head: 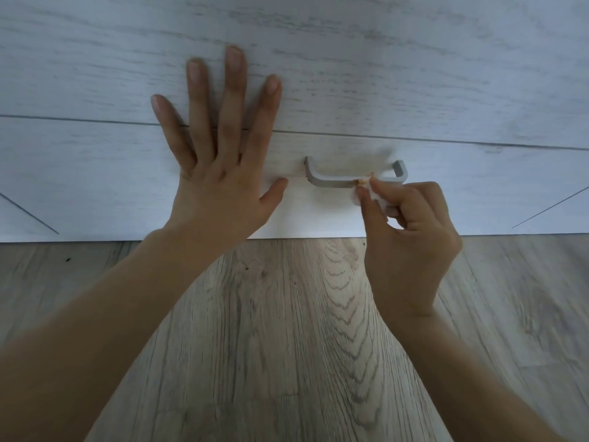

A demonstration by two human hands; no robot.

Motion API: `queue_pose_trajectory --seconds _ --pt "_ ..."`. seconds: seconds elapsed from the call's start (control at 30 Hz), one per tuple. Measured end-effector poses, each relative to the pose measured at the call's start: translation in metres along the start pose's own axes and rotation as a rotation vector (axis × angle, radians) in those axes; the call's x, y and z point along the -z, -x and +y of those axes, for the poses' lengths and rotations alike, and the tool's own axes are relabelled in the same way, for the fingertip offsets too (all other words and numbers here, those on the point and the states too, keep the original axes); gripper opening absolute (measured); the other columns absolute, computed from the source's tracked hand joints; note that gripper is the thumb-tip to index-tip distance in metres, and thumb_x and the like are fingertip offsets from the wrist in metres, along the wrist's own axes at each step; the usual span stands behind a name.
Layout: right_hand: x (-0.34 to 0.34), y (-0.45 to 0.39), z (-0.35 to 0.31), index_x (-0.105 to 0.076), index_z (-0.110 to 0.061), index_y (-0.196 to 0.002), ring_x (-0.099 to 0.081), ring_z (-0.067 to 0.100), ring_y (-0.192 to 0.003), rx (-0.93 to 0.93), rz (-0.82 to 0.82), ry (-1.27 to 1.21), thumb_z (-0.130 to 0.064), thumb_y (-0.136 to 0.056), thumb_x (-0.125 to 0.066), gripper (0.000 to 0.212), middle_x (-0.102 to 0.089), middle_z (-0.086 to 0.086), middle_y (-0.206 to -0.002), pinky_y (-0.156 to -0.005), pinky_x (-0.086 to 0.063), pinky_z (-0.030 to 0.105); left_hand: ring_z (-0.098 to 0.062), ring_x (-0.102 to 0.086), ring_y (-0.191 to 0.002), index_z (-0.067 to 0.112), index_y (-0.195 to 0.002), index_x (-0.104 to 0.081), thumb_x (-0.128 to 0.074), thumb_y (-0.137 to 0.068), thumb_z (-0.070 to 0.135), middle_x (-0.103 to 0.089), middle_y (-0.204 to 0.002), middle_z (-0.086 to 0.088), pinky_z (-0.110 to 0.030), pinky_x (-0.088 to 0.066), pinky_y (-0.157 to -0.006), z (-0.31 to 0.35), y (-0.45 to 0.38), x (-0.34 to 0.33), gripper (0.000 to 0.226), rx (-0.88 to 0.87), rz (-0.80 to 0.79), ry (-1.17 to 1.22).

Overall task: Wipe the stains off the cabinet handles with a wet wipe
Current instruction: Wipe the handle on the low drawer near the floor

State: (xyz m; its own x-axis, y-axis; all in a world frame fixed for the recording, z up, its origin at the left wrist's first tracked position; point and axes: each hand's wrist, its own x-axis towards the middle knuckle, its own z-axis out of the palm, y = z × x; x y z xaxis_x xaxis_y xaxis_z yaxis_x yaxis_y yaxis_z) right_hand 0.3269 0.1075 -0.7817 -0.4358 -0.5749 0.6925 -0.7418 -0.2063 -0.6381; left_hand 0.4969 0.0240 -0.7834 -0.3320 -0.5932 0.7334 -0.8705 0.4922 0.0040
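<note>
**Wipe on the handle, palm on the drawer front**

Nearest to me is the wood-grain floor (287, 330), grey-brown planks running away from me, with both my bare forearms reaching over it. My right hand (411, 237) is clenched around a small white wet wipe (371, 194), pinched between thumb and fingertips, only a crumpled bit of it showing. I press the wipe against the front bar of the grey cabinet handle (331, 181), right of the bar's middle. Just at the wipe's edge there is a small orange-brown stain (359, 181) on the bar. My left hand (220, 173) lies flat and released, fingers spread, palm against the pale whitewashed drawer front (95, 173) just left of the handle, the thumb tip near the handle's left post. My fingertips cross the thin dark seam (446, 140) onto the panel above (382, 59), which fills the far view.
</note>
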Motion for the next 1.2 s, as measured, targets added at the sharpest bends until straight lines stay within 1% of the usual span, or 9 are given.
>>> queue_pose_trajectory --seconds 0.17,0.23,0.37,0.57,0.67,0.8,0.93,1.1,1.2 --pt "0.001 -0.001 -0.002 -0.071 -0.005 -0.086 -0.050 -0.002 -0.062 -0.031 0.000 0.011 -0.010 -0.081 -0.072 0.007 -0.055 -0.004 -0.078 -0.063 -0.043 0.003 -0.056 -0.009 -0.125 0.001 -0.144 -0.016 -0.066 -0.081 0.043 -0.024 -0.141 -0.040 -0.076 -0.009 -0.096 0.001 -0.002 0.000 0.091 0.006 0.015 -0.016" --pt "0.003 -0.001 -0.003 -0.071 -0.005 -0.087 -0.051 0.003 -0.064 -0.003 -0.015 0.034 -0.010 -0.081 -0.072 0.007 -0.056 -0.002 -0.078 -0.064 -0.042 0.001 -0.057 -0.010 -0.126 0.001 -0.144 -0.016 -0.067 -0.081 0.043 -0.020 -0.142 -0.039 -0.077 -0.009 -0.096 0.001 -0.001 -0.001 0.092 0.000 0.015 -0.018" --pt "0.011 0.002 -0.004 -0.071 -0.009 -0.091 -0.055 0.003 -0.068 -0.072 -0.009 0.052 -0.015 -0.082 -0.072 0.011 -0.059 -0.002 -0.082 -0.065 -0.042 0.001 -0.052 -0.004 -0.127 0.004 -0.145 -0.011 -0.066 -0.081 0.045 -0.004 -0.142 -0.025 -0.074 -0.006 -0.098 0.000 -0.001 -0.001 0.094 -0.004 0.000 -0.029" --pt "0.014 0.004 -0.013 -0.070 -0.016 -0.092 -0.052 -0.006 -0.070 -0.068 -0.031 -0.011 -0.014 -0.081 -0.073 0.012 -0.057 -0.009 -0.082 -0.064 -0.041 0.003 -0.051 -0.003 -0.128 0.006 -0.145 -0.010 -0.067 -0.080 0.043 -0.002 -0.142 -0.024 -0.071 -0.004 -0.100 -0.001 0.000 -0.001 0.094 -0.014 0.007 -0.031" --pt "0.014 0.000 -0.014 -0.066 -0.023 -0.094 -0.053 -0.006 -0.072 -0.070 -0.040 -0.063 -0.015 -0.081 -0.073 0.017 -0.057 -0.017 -0.085 -0.065 -0.041 0.005 -0.052 -0.004 -0.128 0.005 -0.145 -0.011 -0.066 -0.080 0.043 -0.003 -0.143 -0.024 -0.071 -0.005 -0.099 -0.001 0.000 -0.001 0.093 -0.019 0.008 -0.019" --pt "0.011 -0.004 -0.010 -0.067 -0.023 -0.095 -0.057 -0.005 -0.082 -0.079 -0.065 -0.036 -0.014 -0.081 -0.072 0.017 -0.060 -0.015 -0.090 -0.072 -0.048 0.011 -0.053 -0.008 -0.127 0.004 -0.146 -0.015 -0.066 -0.079 0.043 -0.011 -0.143 -0.028 -0.073 -0.009 -0.099 -0.002 0.000 -0.002 0.092 -0.031 0.031 -0.043" --pt "0.009 -0.003 -0.006 -0.065 -0.029 -0.096 -0.055 -0.009 -0.083 -0.111 -0.054 -0.041 -0.016 -0.081 -0.073 0.022 -0.056 -0.021 -0.091 -0.070 -0.045 0.006 -0.053 -0.008 -0.127 0.004 -0.146 -0.014 -0.066 -0.079 0.043 -0.014 -0.143 -0.029 -0.073 -0.009 -0.098 -0.002 0.000 -0.003 0.093 -0.033 0.034 -0.048" --pt "0.006 -0.003 -0.003 -0.070 -0.016 -0.097 -0.052 -0.013 -0.077 -0.039 -0.056 -0.017 -0.011 -0.080 -0.073 0.017 -0.050 -0.024 -0.090 -0.067 -0.042 0.003 -0.053 -0.010 -0.127 0.003 -0.145 -0.015 -0.066 -0.079 0.044 -0.026 -0.143 -0.037 -0.073 -0.009 -0.099 0.000 0.000 -0.002 0.093 -0.018 0.031 -0.055" --pt "0.005 -0.004 -0.002 -0.071 -0.015 -0.098 -0.055 -0.011 -0.077 -0.041 -0.049 -0.024 -0.012 -0.080 -0.073 0.019 -0.058 -0.017 -0.091 -0.071 -0.043 0.003 -0.054 -0.010 -0.127 0.003 -0.145 -0.015 -0.066 -0.079 0.044 -0.025 -0.143 -0.038 -0.074 -0.009 -0.098 0.001 -0.001 -0.002 0.093 -0.010 0.023 -0.046"
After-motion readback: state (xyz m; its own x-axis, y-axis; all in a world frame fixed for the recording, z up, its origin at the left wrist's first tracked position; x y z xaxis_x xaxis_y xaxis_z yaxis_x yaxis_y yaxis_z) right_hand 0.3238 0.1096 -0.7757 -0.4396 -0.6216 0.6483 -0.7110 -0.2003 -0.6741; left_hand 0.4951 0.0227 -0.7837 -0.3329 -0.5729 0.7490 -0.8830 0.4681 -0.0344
